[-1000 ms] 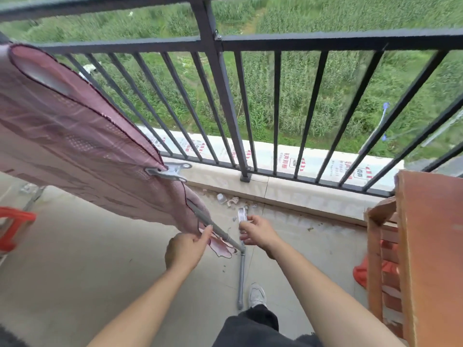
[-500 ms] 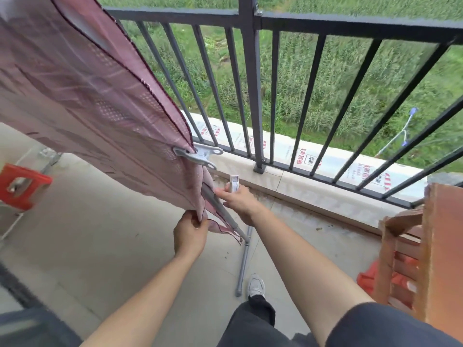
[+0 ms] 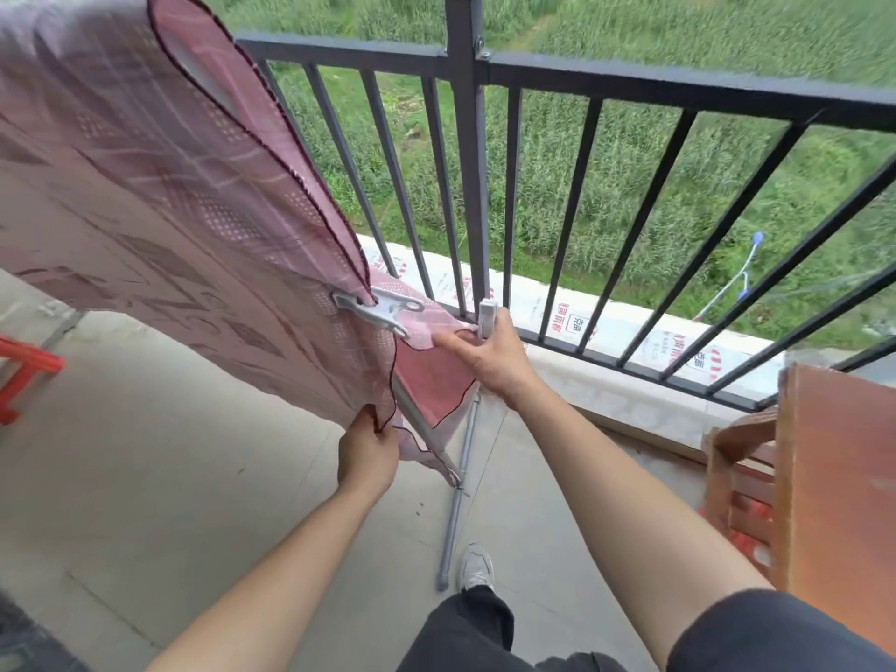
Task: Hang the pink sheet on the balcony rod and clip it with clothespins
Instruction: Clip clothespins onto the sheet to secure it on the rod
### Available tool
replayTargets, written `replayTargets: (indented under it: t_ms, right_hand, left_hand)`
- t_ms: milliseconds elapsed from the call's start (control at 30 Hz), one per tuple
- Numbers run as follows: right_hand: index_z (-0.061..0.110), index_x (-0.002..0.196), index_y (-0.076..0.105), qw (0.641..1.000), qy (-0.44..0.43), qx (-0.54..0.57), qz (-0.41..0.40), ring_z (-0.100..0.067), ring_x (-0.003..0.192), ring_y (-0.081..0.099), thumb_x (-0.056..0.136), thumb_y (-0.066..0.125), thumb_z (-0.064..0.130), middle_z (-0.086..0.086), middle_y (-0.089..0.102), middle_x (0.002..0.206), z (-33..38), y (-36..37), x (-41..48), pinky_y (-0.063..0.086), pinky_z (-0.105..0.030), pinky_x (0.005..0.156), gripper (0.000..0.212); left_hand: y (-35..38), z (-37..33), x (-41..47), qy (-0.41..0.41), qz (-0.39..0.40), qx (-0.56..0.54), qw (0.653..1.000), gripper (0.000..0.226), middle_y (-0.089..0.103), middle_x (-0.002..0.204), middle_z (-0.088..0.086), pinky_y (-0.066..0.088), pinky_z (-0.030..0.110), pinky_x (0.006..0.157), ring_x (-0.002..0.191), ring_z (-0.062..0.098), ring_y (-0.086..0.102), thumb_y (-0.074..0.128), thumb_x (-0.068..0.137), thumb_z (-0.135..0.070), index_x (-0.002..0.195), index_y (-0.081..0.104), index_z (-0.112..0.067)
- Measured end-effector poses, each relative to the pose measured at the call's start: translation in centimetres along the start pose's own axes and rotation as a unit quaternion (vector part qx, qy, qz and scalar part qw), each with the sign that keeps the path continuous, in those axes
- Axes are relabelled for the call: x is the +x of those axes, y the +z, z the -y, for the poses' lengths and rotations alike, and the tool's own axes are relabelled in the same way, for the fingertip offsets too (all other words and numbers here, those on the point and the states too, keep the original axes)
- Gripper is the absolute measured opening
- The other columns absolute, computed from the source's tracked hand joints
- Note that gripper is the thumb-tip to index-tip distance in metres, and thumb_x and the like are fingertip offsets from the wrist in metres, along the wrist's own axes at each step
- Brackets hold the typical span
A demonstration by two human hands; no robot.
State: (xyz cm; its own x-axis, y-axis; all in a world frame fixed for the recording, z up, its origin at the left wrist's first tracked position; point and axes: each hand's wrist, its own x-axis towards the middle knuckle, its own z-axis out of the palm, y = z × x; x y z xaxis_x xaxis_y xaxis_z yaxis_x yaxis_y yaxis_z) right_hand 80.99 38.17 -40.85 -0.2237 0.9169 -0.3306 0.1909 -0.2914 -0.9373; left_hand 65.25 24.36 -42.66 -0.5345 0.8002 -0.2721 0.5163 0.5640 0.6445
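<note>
The pink patterned sheet (image 3: 160, 201) hangs over a rod that slopes down from the upper left, and the cloth hides most of that rod. A silver clothespin (image 3: 383, 310) is clamped on the sheet near its right edge. My left hand (image 3: 367, 451) pinches the sheet's lower corner. My right hand (image 3: 485, 349) holds a second pale clothespin (image 3: 487, 316) upright in its fingers and pinches the sheet's upper right corner, pulling it toward the railing.
The black metal balcony railing (image 3: 468, 196) runs across the far side, with a green field beyond. A grey rack leg (image 3: 458, 502) stands on the concrete floor by my shoe. A wooden stool (image 3: 824, 487) stands at the right, a red stool (image 3: 24, 375) at the left.
Both hands rose from near the floor. The left took hold of the sheet's lower corner; the right lifted the clothespin and pulled the upper corner out to the right.
</note>
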Motion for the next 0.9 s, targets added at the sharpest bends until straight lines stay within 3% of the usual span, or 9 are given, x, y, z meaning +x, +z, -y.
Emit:
replayTargets:
  t_ms: [67,133,233,333,500,633,700,800,900]
  right_hand:
    - [0.021,0.106,0.039,0.996,-0.038,-0.074,0.020,-0.007,0.090,0.060,0.044,0.085,0.074,0.004,0.060,0.100,-0.7,-0.1,-0.7,0.047,-0.013,0.067,0.094]
    - [0.021,0.100,0.034,0.989,-0.080,-0.119,0.035,-0.004,0.082,0.049,0.048,0.089,0.064,0.005,0.053,0.095,-1.4,0.1,-1.3,0.043,-0.010,0.061,0.086]
    - [0.013,0.104,0.040,0.966,-0.116,-0.231,0.032,-0.021,0.089,0.052,0.071,0.087,0.034,-0.008,0.053,0.102,-3.5,0.3,-1.9,0.048,-0.034,0.074,0.061]
    - [0.012,0.102,0.044,0.944,-0.053,-0.324,-0.020,-0.035,0.099,0.053,0.085,0.059,0.011,-0.011,0.053,0.108,-6.8,-0.8,-2.6,0.039,-0.037,0.074,0.023]
    - [0.013,0.091,0.049,0.934,0.070,-0.348,-0.046,-0.036,0.102,0.059,0.085,0.056,0.012,-0.014,0.063,0.104,-10.8,-3.7,-4.2,0.039,-0.032,0.072,0.009]
    - [0.013,0.104,0.050,0.945,0.112,-0.306,-0.023,-0.038,0.091,0.066,0.088,0.059,0.039,-0.014,0.065,0.101,-11.0,-3.3,-5.0,0.055,-0.041,0.076,0.032]
    - [0.014,0.108,0.049,0.951,0.101,-0.291,0.009,-0.040,0.092,0.066,0.088,0.059,0.042,-0.014,0.064,0.104,-10.5,-2.2,-4.9,0.056,-0.044,0.077,0.036]
    - [0.019,0.121,0.051,0.951,0.052,-0.298,0.065,-0.036,0.109,0.060,0.085,0.066,0.043,-0.011,0.065,0.118,-9.7,-0.4,-4.3,0.047,-0.033,0.079,0.046]
    - [0.026,0.141,0.043,0.955,0.027,-0.277,0.107,-0.027,0.124,0.055,0.068,0.082,0.054,-0.003,0.059,0.137,-9.1,1.0,-4.1,0.042,-0.027,0.087,0.087]
  left_hand:
    - [0.2,-0.3,0.0,0.000,0.008,0.001,1.000,0.009,0.061,0.080,0.003,0.034,0.032,0.060,0.082,0.033,0.059,0.053,0.090,-0.007,0.087,0.054,-0.016]
    - [0.3,-0.5,0.0,0.004,0.016,0.006,1.000,0.007,0.063,0.082,0.004,0.034,0.031,0.060,0.083,0.032,0.059,0.056,0.090,-0.012,0.086,0.054,-0.017]
    - [0.4,-0.4,0.2,0.020,0.022,0.022,0.999,0.006,0.070,0.090,0.010,0.037,0.031,0.063,0.086,0.033,0.061,0.057,0.092,-0.019,0.086,0.057,-0.017]
    - [0.3,-0.3,0.5,0.042,0.033,0.041,0.998,0.021,0.072,0.088,0.009,0.034,0.029,0.061,0.082,0.031,0.061,0.056,0.094,-0.025,0.073,0.053,-0.025]
    - [0.1,-0.2,1.4,0.053,0.044,0.054,0.996,0.023,0.071,0.089,0.012,0.034,0.029,0.063,0.085,0.033,0.062,0.054,0.094,-0.026,0.072,0.053,-0.025]
    - [0.5,-0.5,1.2,0.046,0.035,0.047,0.997,0.024,0.062,0.074,-0.003,0.034,0.028,0.063,0.083,0.028,0.061,0.056,0.091,-0.025,0.068,0.051,-0.029]
    - [0.8,-0.7,0.9,0.051,0.033,0.035,0.998,0.016,0.067,0.081,-0.001,0.036,0.028,0.065,0.084,0.027,0.061,0.059,0.089,-0.028,0.074,0.055,-0.026]
    - [0.7,-0.7,1.0,0.070,0.040,0.034,0.996,0.009,0.072,0.089,0.002,0.040,0.029,0.066,0.087,0.026,0.062,0.066,0.086,-0.029,0.083,0.063,-0.021]
    - [0.2,-0.4,0.9,0.066,0.074,0.020,0.995,0.018,0.073,0.088,-0.005,0.050,0.026,0.074,0.090,0.020,0.067,0.064,0.081,-0.010,0.092,0.070,-0.023]
